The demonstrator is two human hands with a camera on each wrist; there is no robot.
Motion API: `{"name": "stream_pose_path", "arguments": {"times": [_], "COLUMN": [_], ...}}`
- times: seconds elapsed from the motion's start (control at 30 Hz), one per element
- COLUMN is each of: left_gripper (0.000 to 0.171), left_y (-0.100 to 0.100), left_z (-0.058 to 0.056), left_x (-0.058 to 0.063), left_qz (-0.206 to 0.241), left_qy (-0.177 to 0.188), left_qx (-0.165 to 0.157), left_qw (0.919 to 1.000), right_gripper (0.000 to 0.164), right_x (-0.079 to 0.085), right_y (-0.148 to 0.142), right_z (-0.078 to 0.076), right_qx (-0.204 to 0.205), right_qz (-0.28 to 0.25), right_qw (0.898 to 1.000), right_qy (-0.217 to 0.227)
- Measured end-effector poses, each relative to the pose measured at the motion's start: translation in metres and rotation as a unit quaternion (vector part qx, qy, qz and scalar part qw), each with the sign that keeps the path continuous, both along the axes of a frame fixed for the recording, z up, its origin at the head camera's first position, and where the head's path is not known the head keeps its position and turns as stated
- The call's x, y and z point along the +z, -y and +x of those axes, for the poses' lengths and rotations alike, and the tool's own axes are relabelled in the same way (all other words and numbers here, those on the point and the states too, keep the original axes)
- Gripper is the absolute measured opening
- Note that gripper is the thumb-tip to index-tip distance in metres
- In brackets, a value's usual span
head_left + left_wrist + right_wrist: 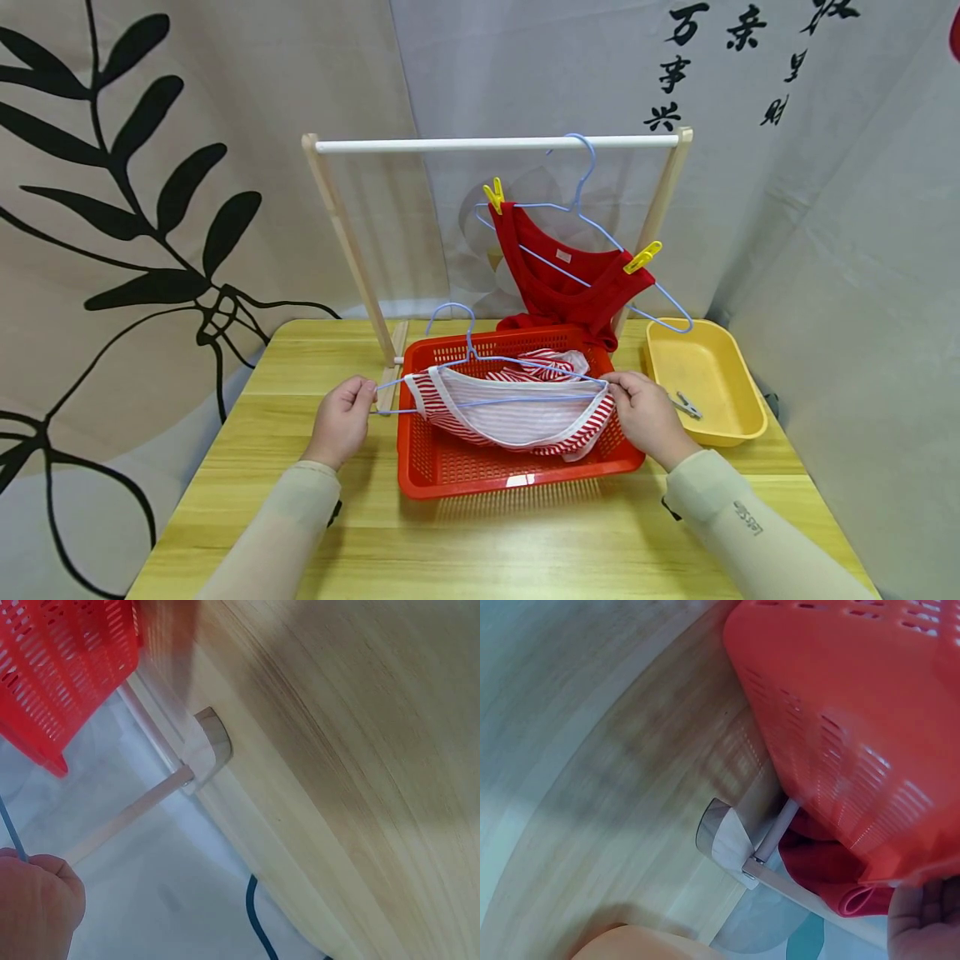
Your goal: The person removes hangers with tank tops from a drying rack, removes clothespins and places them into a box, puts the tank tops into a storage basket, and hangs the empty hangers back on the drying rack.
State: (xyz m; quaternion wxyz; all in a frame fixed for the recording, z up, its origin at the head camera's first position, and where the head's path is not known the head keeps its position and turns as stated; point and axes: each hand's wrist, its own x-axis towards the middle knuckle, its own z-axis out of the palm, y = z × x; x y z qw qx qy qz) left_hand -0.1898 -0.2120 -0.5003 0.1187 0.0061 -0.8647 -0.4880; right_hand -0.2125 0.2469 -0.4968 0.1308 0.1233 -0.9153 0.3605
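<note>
A blue hanger (470,337) lies over the red basket (480,485), its hook pointing away from me. A red-and-white striped garment (495,423) with a pale inner side is spread along the hanger. My left hand (341,419) pinches the hanger's left end, beyond the cloth; in the left wrist view that hand (37,904) shows with a piece of the hanger (10,825). My right hand (651,419) pinches the hanger's right end together with the garment's corner. In the right wrist view the hand (926,926) is partly cut off, and its fingertips are hidden.
Behind the basket stands a wooden rack with a white bar (450,145). A red top (555,283) hangs there from another blue hanger (583,179), held by yellow clips (642,257). At right sits a yellow tray (712,375) with a grey clip (687,406).
</note>
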Motion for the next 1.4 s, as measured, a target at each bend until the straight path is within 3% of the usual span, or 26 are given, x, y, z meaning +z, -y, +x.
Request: {"name": "stream_pose_path", "arguments": {"times": [0.73,1.4], "left_gripper": [0.032,0.035], "left_y": [-0.0014,-0.0051], "left_z": [-0.0012,0.0006], "left_x": [-0.0010,0.0001], "left_qz": [0.003,0.013], "left_qy": [0.006,0.019], "left_qx": [-0.002,-0.007], "left_qw": [1.0000,0.9997], "right_gripper": [0.017,0.018], "right_x": [-0.0018,-0.0032], "right_y": [-0.0026,-0.0020], "right_z": [-0.0010,-0.0006], "right_qx": [-0.006,-0.004], "right_qz": [0.017,0.026], "right_qw": [1.000,1.000], "right_qy": [0.018,0.007]}}
